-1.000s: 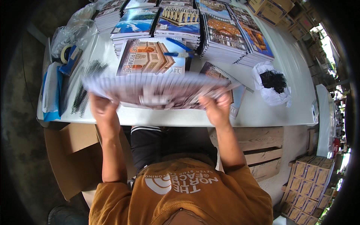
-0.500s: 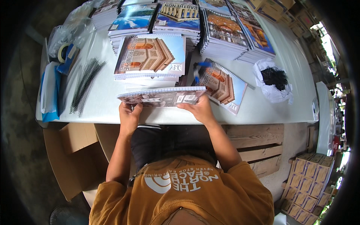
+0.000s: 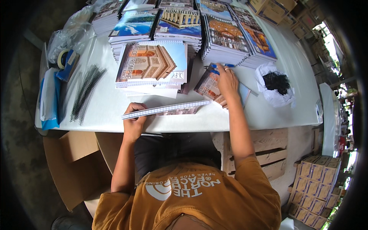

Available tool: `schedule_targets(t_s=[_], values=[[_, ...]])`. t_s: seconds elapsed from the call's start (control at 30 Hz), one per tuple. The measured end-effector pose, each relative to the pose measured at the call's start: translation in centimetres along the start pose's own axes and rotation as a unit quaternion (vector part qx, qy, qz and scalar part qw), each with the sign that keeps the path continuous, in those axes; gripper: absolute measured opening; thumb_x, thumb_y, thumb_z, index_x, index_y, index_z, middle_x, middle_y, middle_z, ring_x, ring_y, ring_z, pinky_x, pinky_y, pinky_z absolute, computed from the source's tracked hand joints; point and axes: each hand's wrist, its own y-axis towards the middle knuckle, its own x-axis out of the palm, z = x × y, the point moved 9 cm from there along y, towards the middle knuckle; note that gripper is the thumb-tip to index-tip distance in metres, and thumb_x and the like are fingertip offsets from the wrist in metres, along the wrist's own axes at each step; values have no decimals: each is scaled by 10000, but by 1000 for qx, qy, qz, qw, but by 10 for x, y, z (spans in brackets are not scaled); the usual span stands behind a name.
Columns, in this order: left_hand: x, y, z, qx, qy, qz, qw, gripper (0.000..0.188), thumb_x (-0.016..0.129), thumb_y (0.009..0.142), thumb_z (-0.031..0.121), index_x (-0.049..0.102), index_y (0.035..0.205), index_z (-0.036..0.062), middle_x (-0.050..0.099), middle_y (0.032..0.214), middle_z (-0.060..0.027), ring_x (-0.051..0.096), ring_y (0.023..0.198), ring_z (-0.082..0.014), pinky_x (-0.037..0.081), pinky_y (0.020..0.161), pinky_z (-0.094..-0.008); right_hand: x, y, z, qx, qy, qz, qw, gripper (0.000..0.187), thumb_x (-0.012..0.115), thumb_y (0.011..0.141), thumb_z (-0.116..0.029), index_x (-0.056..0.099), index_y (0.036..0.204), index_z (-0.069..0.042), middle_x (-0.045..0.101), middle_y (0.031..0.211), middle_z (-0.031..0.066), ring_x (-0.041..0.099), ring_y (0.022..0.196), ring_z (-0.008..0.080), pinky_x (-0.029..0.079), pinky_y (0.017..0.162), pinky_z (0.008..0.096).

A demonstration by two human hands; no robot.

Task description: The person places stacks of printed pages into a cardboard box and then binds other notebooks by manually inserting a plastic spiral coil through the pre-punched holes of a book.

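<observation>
Near the table's front edge, my left hand [image 3: 135,117] is closed on the left end of a notebook [image 3: 166,109]. The notebook is tipped so its white edge, with a row of evenly spaced holes or coil loops, faces up. To the right, my right hand [image 3: 228,82] has its fingers closed around blue-handled pliers [image 3: 214,69]. Under that hand lies a loose notebook or cover with a stone arch picture [image 3: 209,87], a coil end sticking out beside it. Ahead of my left hand is a stack of arch-picture notebooks [image 3: 151,63].
Stacks of spiral notebooks [image 3: 226,36] fill the table's far side. Loose black coils [image 3: 86,90], a tape dispenser [image 3: 69,65] and plastic bags lie left. A white bag of black scraps [image 3: 276,82] sits right. Below the edge stand an open carton [image 3: 76,168] and wooden pallet [image 3: 257,147].
My right hand has let go of the notebook and moved right and away to the pliers, which have turned. The notebook, now in my left hand alone, has tilted.
</observation>
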Motion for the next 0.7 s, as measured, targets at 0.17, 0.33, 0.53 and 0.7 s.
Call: schedule_targets(t_s=[0.17,0.33,0.53,0.7], values=[[0,-3,3,20,16,-2,1000,138,599,758,-39,517,854,17,568,907,-81,526,813,-123,434,756,-245,-51,9,-21,-74,105,25,991,229,596,808,-90,633,1034,-86,624,1003,118,548,964,299,404,865,394],[2,-3,2,24,26,7,999,132,578,753,-46,527,852,26,574,873,-56,535,804,-112,441,729,-232,-143,-2,-109,-121,389,193,893,238,631,794,-61,645,1031,-77,625,896,105,556,857,264,430,786,346],[3,-2,1,-13,-24,-3,1000,103,509,794,-55,497,859,24,567,788,-23,527,726,-80,435,693,-231,-80,14,-165,-260,412,-34,872,280,520,895,-218,616,1129,-98,597,1118,118,532,1047,252,409,880,388],[-7,-8,-5,-48,27,5,998,120,525,785,-48,500,879,22,559,838,-28,520,792,-85,426,722,-238,-86,-46,-147,-198,821,-255,472,533,625,828,-276,489,1254,13,533,1245,179,510,1163,256,394,952,395]])
